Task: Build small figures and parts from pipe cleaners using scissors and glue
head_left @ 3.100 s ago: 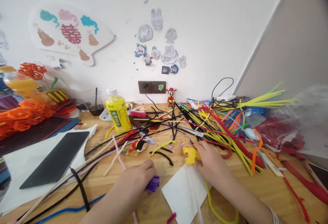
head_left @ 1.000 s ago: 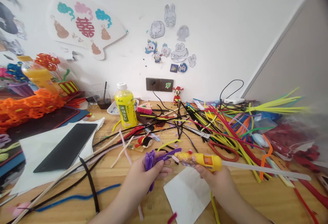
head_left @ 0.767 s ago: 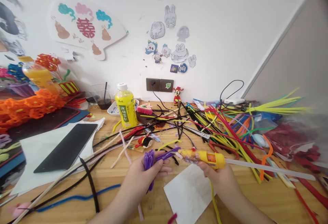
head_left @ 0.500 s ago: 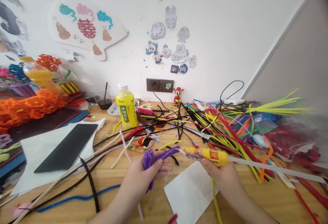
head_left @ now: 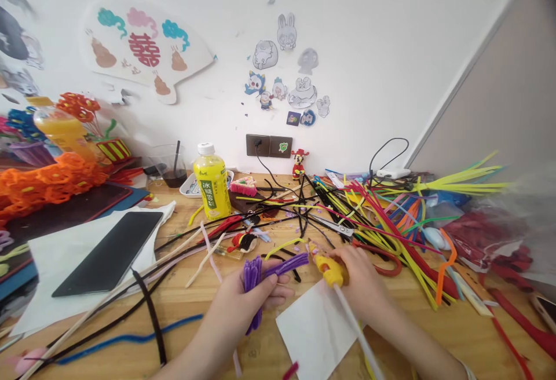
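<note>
My left hand (head_left: 249,296) is closed around a folded bundle of purple pipe cleaners (head_left: 252,278), with one purple strip sticking out to the right between thumb and fingers. In my right hand (head_left: 362,278) is a yellow hot glue gun (head_left: 329,271), its nozzle pointing up and away, a long whitish glue stick (head_left: 358,333) trailing from its back end toward me. The nozzle is close to the tip of the purple strip, apparently apart from it. Below both hands a white sheet of paper (head_left: 315,331) lies on the wooden table (head_left: 234,345).
Piles of coloured pipe cleaners (head_left: 386,223) and scissors (head_left: 334,226) lie behind my right hand. A yellow drink bottle (head_left: 212,183) stands at the back. To the left, a black flat slab (head_left: 108,252) rests on white paper, near an orange pipe-cleaner piece (head_left: 47,183).
My right hand has turned the glue gun, so its nozzle now points away and the glue stick hangs toward me instead of to the right. My left hand stays nearly still.
</note>
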Demonstrator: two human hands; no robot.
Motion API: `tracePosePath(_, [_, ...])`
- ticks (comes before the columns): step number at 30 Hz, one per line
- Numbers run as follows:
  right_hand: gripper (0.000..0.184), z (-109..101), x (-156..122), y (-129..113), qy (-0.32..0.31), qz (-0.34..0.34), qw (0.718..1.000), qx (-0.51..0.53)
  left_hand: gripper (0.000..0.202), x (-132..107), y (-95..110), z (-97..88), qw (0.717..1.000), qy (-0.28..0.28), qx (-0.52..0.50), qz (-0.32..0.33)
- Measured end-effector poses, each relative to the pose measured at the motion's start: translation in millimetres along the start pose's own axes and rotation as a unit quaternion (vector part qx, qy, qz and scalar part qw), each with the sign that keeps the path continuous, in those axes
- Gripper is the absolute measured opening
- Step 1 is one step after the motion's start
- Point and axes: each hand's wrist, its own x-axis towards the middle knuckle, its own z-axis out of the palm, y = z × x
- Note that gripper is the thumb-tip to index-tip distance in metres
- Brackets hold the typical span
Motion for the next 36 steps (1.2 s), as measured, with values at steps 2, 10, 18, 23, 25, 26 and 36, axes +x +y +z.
tracePosePath(2, [0.033,-0.5,-1.9,-4.8,-0.024,-0.015,0.998,0.057,0.030,-1.4,-0.6,0.6,1.000,-0.021,-0.006,-0.005])
tracePosePath(10, [0.031,-5.9,-8.9,-21.2,-0.115,0.000,0.899,0.422,0.040,-7.2,-2.2,5.2,0.997,-0.064,-0.013,-0.040])
tracePosePath(18, [0.016,2.7,-14.7,-29.0,-0.062,0.052,0.875,0.478,0.043,-9.1,-8.4,4.8,0.993,-0.095,-0.027,-0.060])
tracePosePath(23, [0.017,-0.2,-11.6,-27.2,-0.011,0.064,0.876,0.477,0.031,-7.8,-11.2,6.4,0.991,-0.086,-0.079,-0.067])
tracePosePath(25, [0.018,-1.1,-12.3,-26.1,0.020,0.069,0.886,0.458,0.030,-8.0,-12.5,7.8,0.988,-0.081,-0.109,-0.079])
tracePosePath(26, [0.019,-1.3,-13.6,-25.8,0.037,0.069,0.894,0.442,0.031,-8.2,-13.4,8.4,0.985,-0.083,-0.122,-0.086])
tracePosePath(36, [0.014,-2.4,-26.4,-32.6,0.059,0.025,0.927,0.369,0.053,-9.1,-24.1,5.9,0.973,-0.137,-0.098,-0.159])
